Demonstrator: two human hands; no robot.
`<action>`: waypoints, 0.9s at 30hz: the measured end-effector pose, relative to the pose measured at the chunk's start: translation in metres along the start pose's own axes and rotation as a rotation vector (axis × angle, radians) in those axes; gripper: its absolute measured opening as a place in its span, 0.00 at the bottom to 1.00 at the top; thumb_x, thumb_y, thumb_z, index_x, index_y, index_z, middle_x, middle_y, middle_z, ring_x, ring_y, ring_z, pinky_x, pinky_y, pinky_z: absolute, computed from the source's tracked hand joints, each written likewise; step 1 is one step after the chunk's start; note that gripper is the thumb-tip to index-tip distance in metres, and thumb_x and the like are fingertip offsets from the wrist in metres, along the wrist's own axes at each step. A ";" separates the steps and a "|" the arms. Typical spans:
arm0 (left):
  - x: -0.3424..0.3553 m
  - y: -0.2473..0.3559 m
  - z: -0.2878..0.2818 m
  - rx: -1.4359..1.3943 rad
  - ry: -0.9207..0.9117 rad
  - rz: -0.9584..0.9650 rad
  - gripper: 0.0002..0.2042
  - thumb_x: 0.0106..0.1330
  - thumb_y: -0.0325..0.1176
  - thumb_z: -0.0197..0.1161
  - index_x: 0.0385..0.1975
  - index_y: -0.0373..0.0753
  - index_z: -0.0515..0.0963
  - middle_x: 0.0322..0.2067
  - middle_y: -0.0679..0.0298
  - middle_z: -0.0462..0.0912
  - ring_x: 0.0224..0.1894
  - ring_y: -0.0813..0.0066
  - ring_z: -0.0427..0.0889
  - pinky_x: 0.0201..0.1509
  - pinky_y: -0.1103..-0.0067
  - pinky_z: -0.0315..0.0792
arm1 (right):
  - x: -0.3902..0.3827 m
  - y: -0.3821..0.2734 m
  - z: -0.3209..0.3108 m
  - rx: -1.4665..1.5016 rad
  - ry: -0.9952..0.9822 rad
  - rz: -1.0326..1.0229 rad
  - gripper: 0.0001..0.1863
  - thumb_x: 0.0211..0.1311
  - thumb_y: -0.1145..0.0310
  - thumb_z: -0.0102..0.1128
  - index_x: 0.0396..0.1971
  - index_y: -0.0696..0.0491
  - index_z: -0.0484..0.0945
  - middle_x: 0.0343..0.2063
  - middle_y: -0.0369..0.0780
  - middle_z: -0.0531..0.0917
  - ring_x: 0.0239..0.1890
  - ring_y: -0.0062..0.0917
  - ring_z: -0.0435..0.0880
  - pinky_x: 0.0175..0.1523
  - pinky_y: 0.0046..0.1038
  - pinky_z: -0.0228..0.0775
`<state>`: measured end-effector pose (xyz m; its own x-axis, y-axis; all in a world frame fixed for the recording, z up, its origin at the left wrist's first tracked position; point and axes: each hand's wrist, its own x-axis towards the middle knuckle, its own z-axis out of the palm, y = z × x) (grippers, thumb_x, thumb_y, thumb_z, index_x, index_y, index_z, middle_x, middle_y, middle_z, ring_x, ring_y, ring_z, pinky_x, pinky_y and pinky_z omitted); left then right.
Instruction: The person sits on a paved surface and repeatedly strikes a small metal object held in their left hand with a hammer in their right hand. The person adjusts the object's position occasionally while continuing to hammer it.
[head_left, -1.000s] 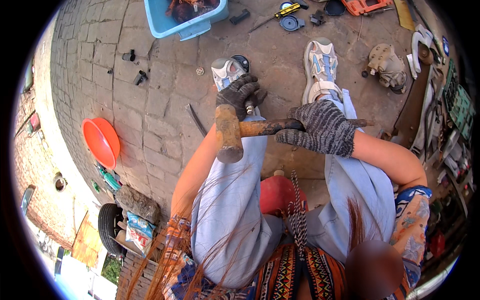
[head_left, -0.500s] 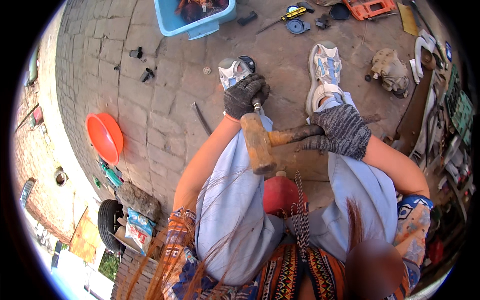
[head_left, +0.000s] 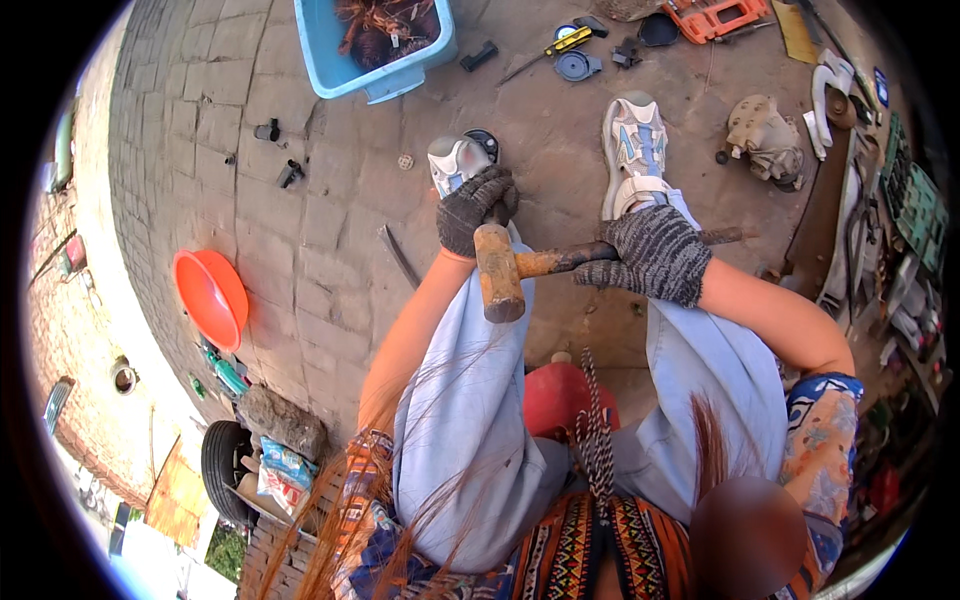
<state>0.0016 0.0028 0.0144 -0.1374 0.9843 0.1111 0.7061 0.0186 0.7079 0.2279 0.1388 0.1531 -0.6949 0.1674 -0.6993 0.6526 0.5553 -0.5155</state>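
My right hand (head_left: 660,255), in a grey knitted glove, is closed round the wooden handle of a hammer (head_left: 498,272). The hammer's rusty, blocky head sits just below my left hand (head_left: 476,210), in front of my left shin. My left hand, gloved in dark grey, is closed near my left shoe (head_left: 455,165). What it grips is mostly hidden by the fingers and the hammer head. A round black part (head_left: 484,146) lies against that shoe's far right side. Right of the left forearm's outer side, on the paving, is a dark curved strip (head_left: 400,256).
A blue tub (head_left: 400,78) with copper-coloured windings stands far ahead. Near it lie a yellow-handled screwdriver (head_left: 568,40) and a grey round cover (head_left: 578,66). An orange basin (head_left: 210,298) is at left. A dirty metal casing (head_left: 765,138) and piled scrap (head_left: 910,210) occupy the right.
The hammer and my right hand have shifted slightly up and left, with the head nearer my left hand. The whole view has also shifted a little. Both hands keep their grip.
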 end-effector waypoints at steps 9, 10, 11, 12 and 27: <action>-0.010 -0.016 -0.002 -0.363 -0.011 -0.249 0.14 0.53 0.29 0.62 0.41 0.42 0.81 0.42 0.58 0.83 0.44 0.61 0.83 0.46 0.74 0.74 | -0.011 -0.013 0.003 -0.068 0.251 -0.393 0.32 0.52 0.33 0.56 0.29 0.52 0.79 0.18 0.42 0.78 0.23 0.38 0.80 0.28 0.37 0.69; -0.019 -0.028 0.004 -0.565 -0.008 -0.452 0.13 0.53 0.29 0.62 0.40 0.42 0.81 0.42 0.58 0.83 0.43 0.61 0.83 0.46 0.74 0.74 | -0.001 -0.016 0.005 -0.043 0.182 -0.227 0.32 0.52 0.33 0.55 0.29 0.52 0.79 0.18 0.42 0.78 0.23 0.38 0.80 0.29 0.37 0.69; -0.013 -0.017 0.003 -0.373 0.007 -0.282 0.12 0.53 0.29 0.63 0.39 0.42 0.81 0.41 0.59 0.84 0.42 0.61 0.83 0.45 0.74 0.74 | 0.006 -0.013 0.006 -0.015 0.109 -0.041 0.32 0.52 0.32 0.55 0.29 0.52 0.79 0.18 0.42 0.79 0.23 0.38 0.80 0.29 0.37 0.69; -0.008 -0.003 0.001 -0.174 0.056 -0.128 0.11 0.53 0.28 0.64 0.38 0.42 0.81 0.40 0.59 0.84 0.41 0.62 0.83 0.45 0.74 0.75 | 0.007 -0.008 0.003 0.018 0.075 -0.032 0.33 0.52 0.32 0.55 0.29 0.52 0.79 0.19 0.43 0.80 0.24 0.37 0.81 0.29 0.35 0.71; 0.015 0.016 0.005 0.128 -0.006 0.135 0.10 0.53 0.33 0.68 0.35 0.41 0.81 0.40 0.59 0.83 0.41 0.60 0.83 0.43 0.70 0.77 | -0.013 0.008 0.005 0.022 0.237 -0.135 0.38 0.53 0.29 0.50 0.32 0.54 0.82 0.22 0.46 0.82 0.27 0.39 0.82 0.35 0.36 0.72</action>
<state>0.0142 0.0187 0.0242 -0.0312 0.9804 0.1944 0.8007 -0.0919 0.5920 0.2437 0.1368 0.1554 -0.8257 0.2804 -0.4895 0.5538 0.5681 -0.6087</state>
